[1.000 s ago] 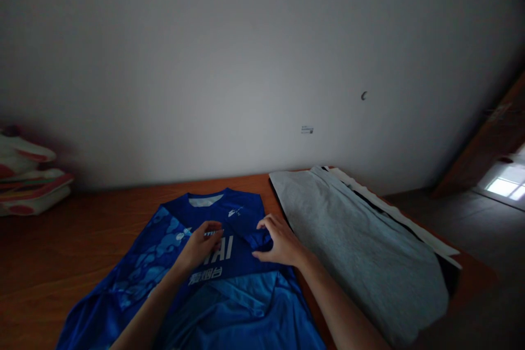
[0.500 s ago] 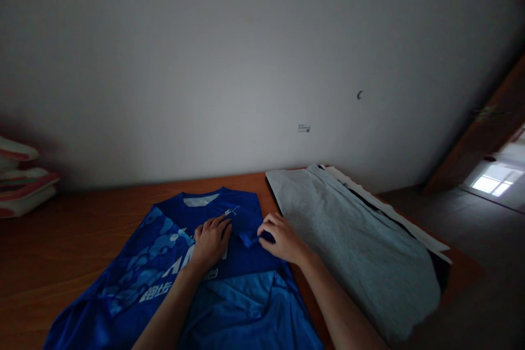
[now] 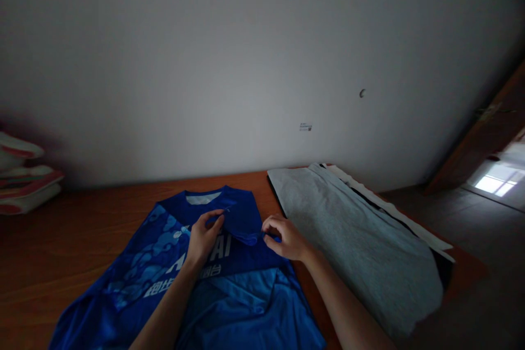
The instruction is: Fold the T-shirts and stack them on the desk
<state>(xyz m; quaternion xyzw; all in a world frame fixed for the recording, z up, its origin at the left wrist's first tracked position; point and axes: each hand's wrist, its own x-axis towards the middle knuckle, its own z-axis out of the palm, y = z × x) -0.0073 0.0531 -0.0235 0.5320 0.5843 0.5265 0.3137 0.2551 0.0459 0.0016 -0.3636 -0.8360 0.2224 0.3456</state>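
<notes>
A blue sports jersey [image 3: 164,262] with white lettering lies spread on the wooden table [image 3: 74,240], collar toward the wall. My left hand [image 3: 203,238] pinches a fold of the jersey's fabric near the chest. To its right my right hand [image 3: 285,236] grips the other end of the same fold at the jersey's right edge. Between them the fabric is lifted a little off the table.
A stack of folded clothes topped by a grey garment [image 3: 356,246] lies to the right of the jersey, reaching the table's right edge. Red-and-white items [image 3: 24,186] sit at the far left. A plain wall stands behind; a doorway [image 3: 492,180] shows at right.
My left hand, flat on the jersey's chest half a second ago, has closed on the fabric. Both hands have raised a fold between them.
</notes>
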